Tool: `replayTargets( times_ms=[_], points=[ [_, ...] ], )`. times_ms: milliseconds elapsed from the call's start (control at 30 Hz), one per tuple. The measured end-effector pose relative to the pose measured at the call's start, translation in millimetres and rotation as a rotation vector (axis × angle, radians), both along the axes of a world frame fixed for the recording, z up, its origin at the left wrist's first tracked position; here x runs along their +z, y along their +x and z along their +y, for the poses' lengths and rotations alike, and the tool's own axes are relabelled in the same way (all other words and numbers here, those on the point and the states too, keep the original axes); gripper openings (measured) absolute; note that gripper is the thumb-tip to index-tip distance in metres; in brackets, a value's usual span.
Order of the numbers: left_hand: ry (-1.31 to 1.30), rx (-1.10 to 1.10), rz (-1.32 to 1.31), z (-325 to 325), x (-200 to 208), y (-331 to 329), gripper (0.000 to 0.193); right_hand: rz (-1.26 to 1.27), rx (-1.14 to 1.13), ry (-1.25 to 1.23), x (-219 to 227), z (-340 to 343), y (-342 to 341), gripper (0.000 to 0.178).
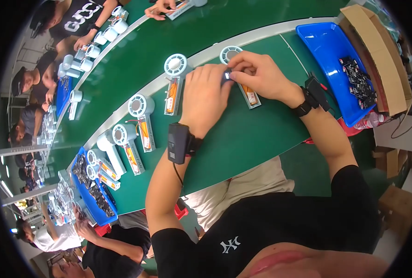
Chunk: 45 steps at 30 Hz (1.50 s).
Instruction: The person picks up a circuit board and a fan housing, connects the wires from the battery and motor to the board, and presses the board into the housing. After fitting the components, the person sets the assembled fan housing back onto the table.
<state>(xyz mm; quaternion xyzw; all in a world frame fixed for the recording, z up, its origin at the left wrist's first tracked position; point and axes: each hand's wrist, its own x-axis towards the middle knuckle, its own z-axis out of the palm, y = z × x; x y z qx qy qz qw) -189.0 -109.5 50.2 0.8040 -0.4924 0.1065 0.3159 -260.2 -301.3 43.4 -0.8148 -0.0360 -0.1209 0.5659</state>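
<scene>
Fingers (238, 77) of both hands meet on a small dark module (227, 76) with a lit spot: the left hand (205, 95) looks clamped on it from one side, while the right hand (264, 76) pinches its other edge, though several fingertips are hidden. The module sits between the hands, above the counter (206, 153), near a pale-blue handheld fan (231, 54) whose open handle shows an orange battery (250, 94). By my judgement, the step in hand is handling or checking this module beside the opened fan; whether wires join the two I cannot tell. The next move calls for a light, steady pinch and no tug toward the handle.

The right hand covers part of that fan, and a second fan (175, 65) lies just beside the left hand, limiting room there. A cable hangs from the black wrist device (180, 142) on the left wrist. More fans (140, 105) lie farther left, near a blue tray (112, 217) of dark parts. On the right, a blue bin (322, 46) holds circuit boards (357, 81) beside a cardboard box (377, 60).
</scene>
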Motion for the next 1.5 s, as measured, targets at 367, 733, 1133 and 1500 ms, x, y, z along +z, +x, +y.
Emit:
replayTargets(
  times_ms=[367,733,1133,1500],
  points=[
    [-0.369,-0.039,0.909,-6.7,-19.4,-7.2,0.024,0.338,0.079,-0.035,41.7,-16.5,-3.9,0.017],
    [-0.506,-0.015,1.390,-16.4,-23.1,-21.2,0.025,-0.314,0.009,-0.461,7.0,-13.0,5.1,0.008],
    [-0.522,0.123,1.543,-20.3,-17.3,-25.5,0.028,-0.265,-0.137,-0.820,10.4,-1.3,-10.6,0.012],
    [-0.484,0.151,1.512,-19.1,-15.9,-24.7,0.031,-0.005,-0.112,-0.815,22.0,1.6,-17.5,0.013]
  ],
)
